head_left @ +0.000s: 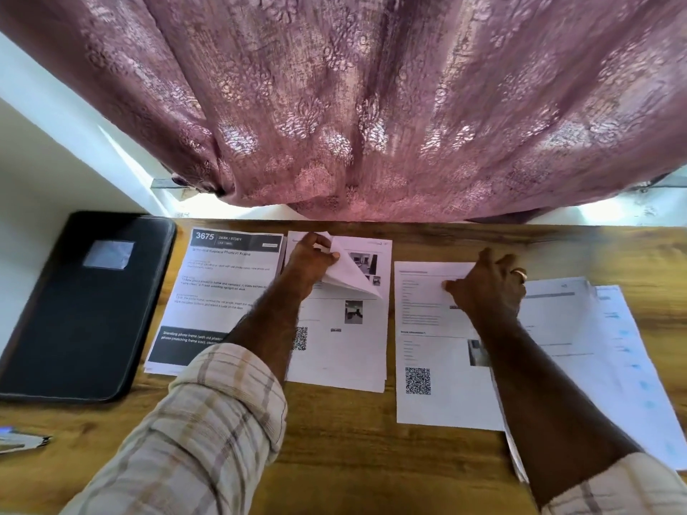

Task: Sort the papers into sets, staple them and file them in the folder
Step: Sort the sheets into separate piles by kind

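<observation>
While the sorting goes on, four groups of paper are laid side by side along the far edge of the wooden desk [334, 459], presumably so each set can be checked against its neighbour at a glance. At the far left lies the sheet with the dark header [223, 288], flat and untouched. Just beside it, the middle pile [342, 358] is being worked: its top page [349, 273] is pinched at the upper corner by the left hand [312, 262], thumb and fingers curled round the paper, and is peeled back towards the near side so the page with photos beneath can be read. To the right, a single page [435, 328] is pinned flat by the right hand [490, 288], fingers bent and pressing down on its upper part, most likely to stop it sliding. Further right, a looser heap [602, 328] is fanned out, partly under the forearm. Every sheet is laid portrait, long axis running from the near edge towards the curtain [371, 105], headings at the far end. The black folder [85, 302] waits closed at the left, long axis the same way, well apart from both hands. Nothing appears stapled yet, and no stapler can be made out.
</observation>
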`<state>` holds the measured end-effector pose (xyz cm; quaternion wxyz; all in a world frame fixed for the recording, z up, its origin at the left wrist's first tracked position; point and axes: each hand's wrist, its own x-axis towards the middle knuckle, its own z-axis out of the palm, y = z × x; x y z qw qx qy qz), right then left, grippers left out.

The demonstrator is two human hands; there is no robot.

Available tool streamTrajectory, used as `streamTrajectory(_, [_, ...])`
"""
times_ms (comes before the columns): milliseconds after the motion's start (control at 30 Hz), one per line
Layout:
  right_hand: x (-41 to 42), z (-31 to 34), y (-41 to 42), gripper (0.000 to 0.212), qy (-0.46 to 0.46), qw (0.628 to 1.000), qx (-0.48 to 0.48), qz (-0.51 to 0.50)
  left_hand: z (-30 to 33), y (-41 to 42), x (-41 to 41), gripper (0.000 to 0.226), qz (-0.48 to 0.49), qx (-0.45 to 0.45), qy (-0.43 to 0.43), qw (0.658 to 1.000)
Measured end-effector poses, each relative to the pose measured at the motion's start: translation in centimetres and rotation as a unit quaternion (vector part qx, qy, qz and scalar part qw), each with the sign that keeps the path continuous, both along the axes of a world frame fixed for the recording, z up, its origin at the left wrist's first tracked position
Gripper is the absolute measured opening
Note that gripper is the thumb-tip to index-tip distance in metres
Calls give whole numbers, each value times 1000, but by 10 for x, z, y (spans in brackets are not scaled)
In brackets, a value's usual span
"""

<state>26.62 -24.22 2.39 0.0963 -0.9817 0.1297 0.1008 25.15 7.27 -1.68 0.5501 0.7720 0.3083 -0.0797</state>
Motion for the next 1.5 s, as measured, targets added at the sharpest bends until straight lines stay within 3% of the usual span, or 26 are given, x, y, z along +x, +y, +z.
streamTrajectory(100, [-10, -1, -15, 87, 26, 998, 34, -40, 3, -1, -7, 34, 8, -1, -36, 999])
streamTrajectory(300, [-12, 5, -20, 91, 54, 989, 123, -68, 14, -4, -16, 25, 11, -18, -22, 1000])
streamTrajectory(400, [-10, 8, -22, 74, 45, 987, 145, -57, 20, -8, -22, 28, 12, -18, -28, 999])
streamTrajectory(500, [-8, 15, -24, 35, 31, 987, 156, -3, 33, -13, -29, 26, 3, -7, -39, 999])
streamTrajectory(567, [-4, 28, -24, 24, 37, 983, 170, 60, 45, -13, -33, 22, 9, 0, -35, 999])
streamTrajectory(700, [16, 65, -15, 29, 6, 949, 225, 220, 75, -3, -51, 14, 19, -11, -42, 999])
streamTrajectory(800, [29, 101, 3, 34, 9, 917, 301, 260, 101, 9, -65, 17, 27, -13, -53, 998])
streamTrajectory(933, [43, 125, 23, 40, 36, 880, 416, 227, 134, 21, -79, 13, 55, 1, -16, 998])
streamTrajectory(1167, [20, 91, 61, 66, 52, 937, 269, 216, 157, 27, -94, 15, 105, -14, -4, 994])
streamTrajectory(1300, [2, 60, 76, 56, 21, 940, 301, 158, 154, 14, -88, 17, 114, -22, 3, 993])
streamTrajectory(1400, [-6, 50, 81, 28, 45, 931, 346, 105, 146, -2, -77, 16, 118, -34, 3, 992])
streamTrajectory(1500, [-4, 27, 82, 56, 45, 921, 386, 29, 136, -19, -63, 14, 118, -35, 6, 992])
